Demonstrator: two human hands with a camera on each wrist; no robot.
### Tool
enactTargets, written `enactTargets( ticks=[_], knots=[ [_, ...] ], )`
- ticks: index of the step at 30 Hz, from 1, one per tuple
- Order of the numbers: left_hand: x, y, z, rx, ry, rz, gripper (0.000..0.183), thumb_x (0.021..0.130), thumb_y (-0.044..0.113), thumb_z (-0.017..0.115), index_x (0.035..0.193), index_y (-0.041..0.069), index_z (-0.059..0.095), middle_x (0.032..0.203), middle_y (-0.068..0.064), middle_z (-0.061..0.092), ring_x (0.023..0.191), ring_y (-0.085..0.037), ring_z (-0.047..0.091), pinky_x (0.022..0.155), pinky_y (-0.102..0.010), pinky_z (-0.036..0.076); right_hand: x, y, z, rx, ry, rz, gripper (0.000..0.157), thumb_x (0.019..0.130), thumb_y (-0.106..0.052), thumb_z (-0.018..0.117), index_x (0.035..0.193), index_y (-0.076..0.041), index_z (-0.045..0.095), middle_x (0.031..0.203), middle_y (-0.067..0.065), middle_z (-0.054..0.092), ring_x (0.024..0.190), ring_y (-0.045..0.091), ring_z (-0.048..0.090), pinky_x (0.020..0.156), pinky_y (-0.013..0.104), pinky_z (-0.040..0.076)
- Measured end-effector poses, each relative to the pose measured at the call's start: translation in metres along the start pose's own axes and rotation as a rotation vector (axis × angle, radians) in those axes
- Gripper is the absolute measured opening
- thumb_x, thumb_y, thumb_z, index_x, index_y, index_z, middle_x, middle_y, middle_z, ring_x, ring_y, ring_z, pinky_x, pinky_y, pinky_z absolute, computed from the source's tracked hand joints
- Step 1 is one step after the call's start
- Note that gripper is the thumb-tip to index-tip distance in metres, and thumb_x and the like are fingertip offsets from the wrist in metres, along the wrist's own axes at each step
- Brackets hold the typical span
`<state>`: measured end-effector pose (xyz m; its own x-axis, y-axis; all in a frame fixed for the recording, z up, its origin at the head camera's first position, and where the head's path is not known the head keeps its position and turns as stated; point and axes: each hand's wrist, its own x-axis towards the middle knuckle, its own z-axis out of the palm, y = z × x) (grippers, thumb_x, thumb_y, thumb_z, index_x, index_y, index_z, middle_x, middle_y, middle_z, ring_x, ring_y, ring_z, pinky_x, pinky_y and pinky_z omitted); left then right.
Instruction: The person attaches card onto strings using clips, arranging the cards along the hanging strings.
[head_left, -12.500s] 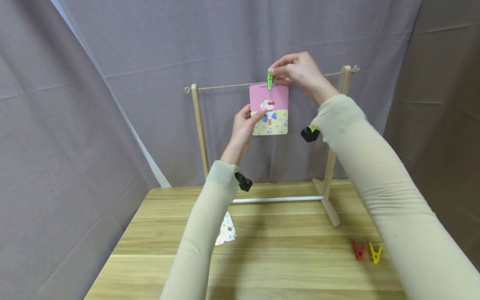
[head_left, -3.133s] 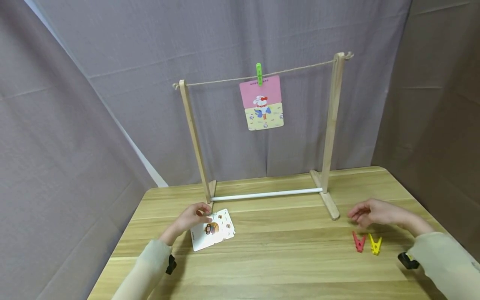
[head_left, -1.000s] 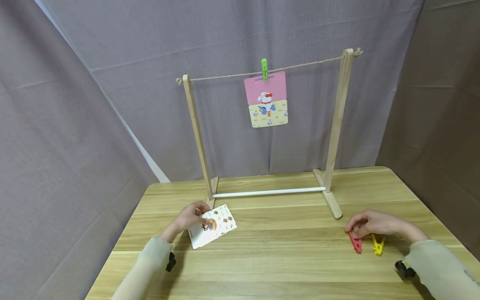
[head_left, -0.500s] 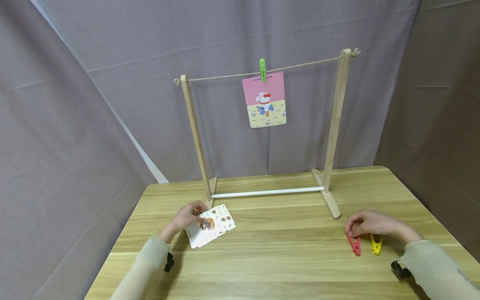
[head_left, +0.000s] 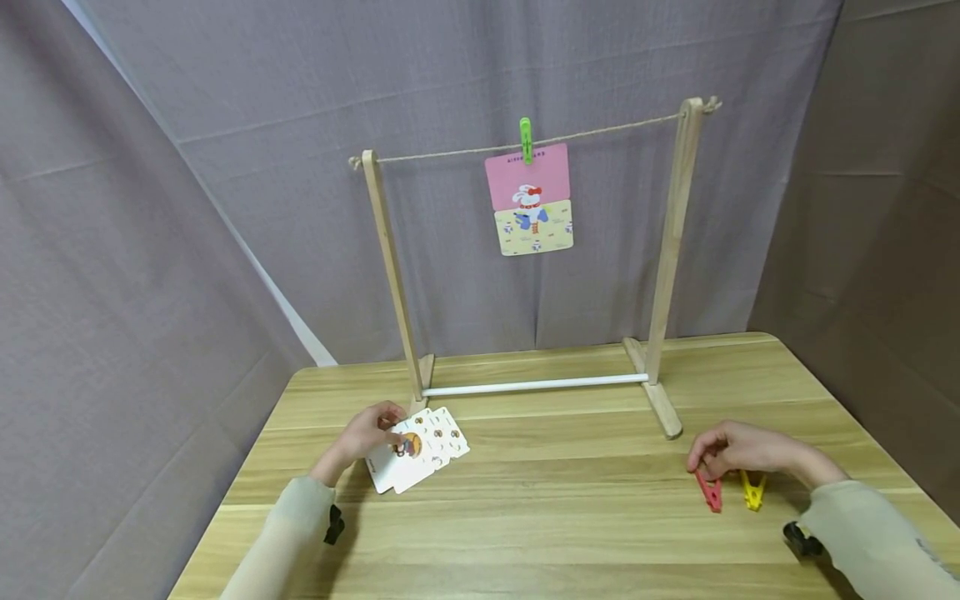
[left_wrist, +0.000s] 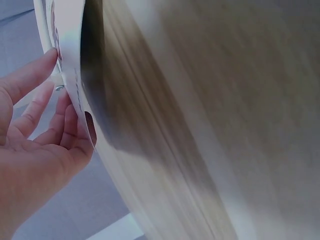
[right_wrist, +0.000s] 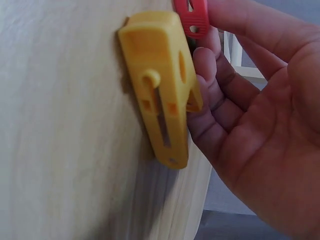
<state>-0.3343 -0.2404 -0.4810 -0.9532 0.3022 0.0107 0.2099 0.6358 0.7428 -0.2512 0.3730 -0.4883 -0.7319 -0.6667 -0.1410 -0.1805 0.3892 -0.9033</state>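
Observation:
At the table's left, my left hand (head_left: 360,437) pinches a white card with a small animal picture (head_left: 382,473), thumb on its face and fingers behind. In the left wrist view, this card (left_wrist: 69,35) bends up off the wood. Under it, another white card (head_left: 455,435) shows at the right side. On the right, my right hand (head_left: 750,447) holds the handle end of a red clothespin (head_left: 711,495) with its fingertips. A yellow clothespin (head_left: 753,493) lies beside it, below the palm; in the right wrist view the yellow clothespin (right_wrist: 157,90) stands close to the curled fingers.
A wooden frame (head_left: 671,242) with a white lower bar (head_left: 536,386) stands at the back of the table (head_left: 540,525). From its rope (head_left: 622,127) hangs a pink and yellow rabbit card (head_left: 534,225), clipped by a green clothespin (head_left: 527,137). Grey curtains (head_left: 225,83) surround the table.
Both hands have left the hanging card, now held by the green clothespin. The left hand has slid the top white card leftward, uncovering another. The right hand has taken the red clothespin and turned it.

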Motion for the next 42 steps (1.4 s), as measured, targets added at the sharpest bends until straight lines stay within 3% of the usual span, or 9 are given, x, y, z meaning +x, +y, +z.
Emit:
enactTargets(
  ticks=[4,16,23,28,32,37,42],
  knots=[
    [-0.001,-0.002,-0.001,-0.017,0.007,0.001,0.038,0.080,-0.001,0.078,0.115,-0.005,0.063,0.109,-0.017,0.068,0.091,-0.025,0.061,0.082,-0.035,0.048,-0.001,-0.001,0.002,0.020,0.000,0.011,0.014,0.091,0.006,0.060,0.102,0.011,0.067,0.089,0.010,0.069,0.075,0.008,0.057,0.065,0.023,0.049],
    [-0.003,-0.006,-0.002,-0.050,0.007,-0.001,0.040,0.081,-0.002,0.077,0.117,-0.007,0.061,0.109,-0.019,0.067,0.091,-0.026,0.062,0.078,-0.033,0.050,-0.002,-0.003,0.005,-0.087,0.091,0.032,0.009,0.094,-0.004,0.066,0.099,0.002,0.069,0.078,-0.003,0.060,0.066,0.004,0.048,0.055,0.024,0.039],
    [-0.005,-0.005,0.000,-0.055,0.005,0.003,0.040,0.082,-0.003,0.076,0.118,-0.008,0.060,0.112,-0.021,0.065,0.098,-0.034,0.063,0.086,-0.041,0.050,-0.003,0.000,0.006,-0.096,0.123,0.062,0.010,0.096,-0.009,0.065,0.101,0.000,0.067,0.076,-0.006,0.057,0.064,0.004,0.048,0.056,0.023,0.039],
    [-0.005,-0.005,0.001,-0.061,0.013,-0.010,0.040,0.082,-0.002,0.077,0.118,-0.007,0.060,0.112,-0.019,0.065,0.100,-0.034,0.062,0.089,-0.045,0.050,-0.005,0.001,0.004,-0.081,0.096,0.009,0.014,0.099,-0.005,0.060,0.108,0.005,0.064,0.081,-0.005,0.058,0.069,0.005,0.050,0.057,0.025,0.041],
    [-0.005,-0.006,0.002,-0.064,0.015,-0.036,0.041,0.082,-0.001,0.077,0.119,-0.007,0.060,0.113,-0.019,0.065,0.102,-0.035,0.063,0.091,-0.047,0.051,-0.007,0.000,0.004,-0.062,0.083,0.028,0.020,0.100,-0.007,0.059,0.114,0.007,0.063,0.089,-0.001,0.061,0.076,0.004,0.052,0.063,0.025,0.042],
    [-0.004,-0.006,0.002,-0.065,0.013,-0.080,0.047,0.084,0.002,0.076,0.126,-0.009,0.059,0.117,-0.020,0.065,0.106,-0.034,0.062,0.093,-0.044,0.051,-0.009,-0.004,0.007,-0.061,0.095,0.072,0.025,0.099,-0.011,0.063,0.117,0.006,0.062,0.094,0.006,0.061,0.079,0.007,0.054,0.067,0.025,0.044],
    [-0.003,-0.008,-0.001,-0.055,-0.009,-0.071,0.051,0.086,0.006,0.076,0.130,-0.012,0.057,0.118,-0.022,0.065,0.108,-0.034,0.061,0.093,-0.041,0.049,-0.011,-0.009,0.011,-0.106,0.120,0.067,0.031,0.092,-0.011,0.072,0.116,0.005,0.061,0.093,0.008,0.055,0.079,0.008,0.049,0.065,0.025,0.041]
  ],
)
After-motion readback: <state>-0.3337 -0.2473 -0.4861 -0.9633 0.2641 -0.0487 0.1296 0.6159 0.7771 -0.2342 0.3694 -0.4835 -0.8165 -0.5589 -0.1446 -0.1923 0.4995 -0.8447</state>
